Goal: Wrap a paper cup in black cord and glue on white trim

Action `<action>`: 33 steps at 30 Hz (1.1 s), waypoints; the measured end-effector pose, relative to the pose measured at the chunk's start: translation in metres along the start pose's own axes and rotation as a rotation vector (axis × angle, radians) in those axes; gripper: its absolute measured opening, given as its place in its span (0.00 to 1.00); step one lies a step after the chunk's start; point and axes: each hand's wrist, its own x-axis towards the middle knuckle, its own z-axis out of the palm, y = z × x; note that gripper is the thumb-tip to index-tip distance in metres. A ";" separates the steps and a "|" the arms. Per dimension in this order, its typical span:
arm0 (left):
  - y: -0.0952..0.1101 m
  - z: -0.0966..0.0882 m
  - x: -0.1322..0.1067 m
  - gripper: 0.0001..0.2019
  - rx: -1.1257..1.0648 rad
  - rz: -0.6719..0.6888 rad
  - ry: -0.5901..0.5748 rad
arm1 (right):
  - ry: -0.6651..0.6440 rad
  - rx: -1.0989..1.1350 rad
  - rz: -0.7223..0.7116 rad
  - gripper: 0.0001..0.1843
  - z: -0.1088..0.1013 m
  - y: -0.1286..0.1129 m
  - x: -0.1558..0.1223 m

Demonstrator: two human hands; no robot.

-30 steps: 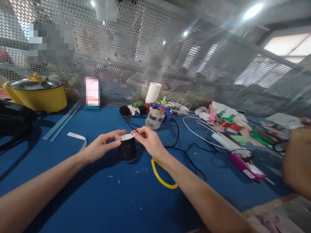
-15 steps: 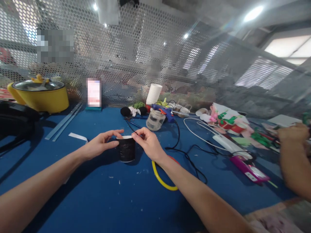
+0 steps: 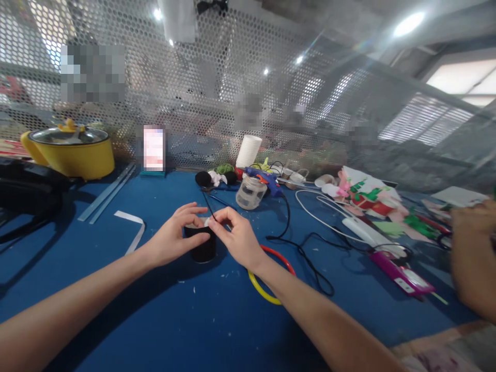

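A black spool of cord (image 3: 202,247) with a white top stands upright on the blue table (image 3: 163,315). My left hand (image 3: 174,238) wraps round its left side and rim. My right hand (image 3: 235,237) pinches at the spool's top right edge, where a thin black cord (image 3: 206,204) runs up and back from the fingers. Both hands meet over the spool and hide most of its top.
A yellow ring and a red ring (image 3: 271,274) lie right of my right wrist. Behind are a clear jar (image 3: 250,192), a blue glue gun (image 3: 263,179), black cables, a white strip (image 3: 134,227), a yellow pot (image 3: 72,151). Another person's hand (image 3: 470,243) works at the right among craft scraps.
My left hand has closed in from the side onto the spool's top. My right hand shifted slightly left, fingers now pinched over the rim. The other person's hand moved at the right edge.
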 end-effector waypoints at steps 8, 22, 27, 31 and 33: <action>0.005 0.001 -0.002 0.06 -0.020 -0.053 0.044 | 0.006 -0.088 -0.064 0.07 0.003 -0.004 -0.004; 0.015 -0.001 -0.003 0.05 -0.237 -0.150 0.037 | -0.005 -0.020 -0.040 0.08 -0.002 -0.014 -0.004; 0.011 0.000 -0.004 0.06 -0.469 -0.247 0.002 | 0.152 -0.005 -0.028 0.12 -0.031 -0.024 0.008; 0.005 0.000 -0.003 0.07 -0.509 -0.278 -0.046 | 0.453 -0.137 -0.003 0.10 -0.076 -0.012 0.035; 0.002 -0.001 -0.002 0.08 -0.510 -0.275 -0.066 | 0.589 -0.199 0.142 0.09 -0.097 0.002 0.052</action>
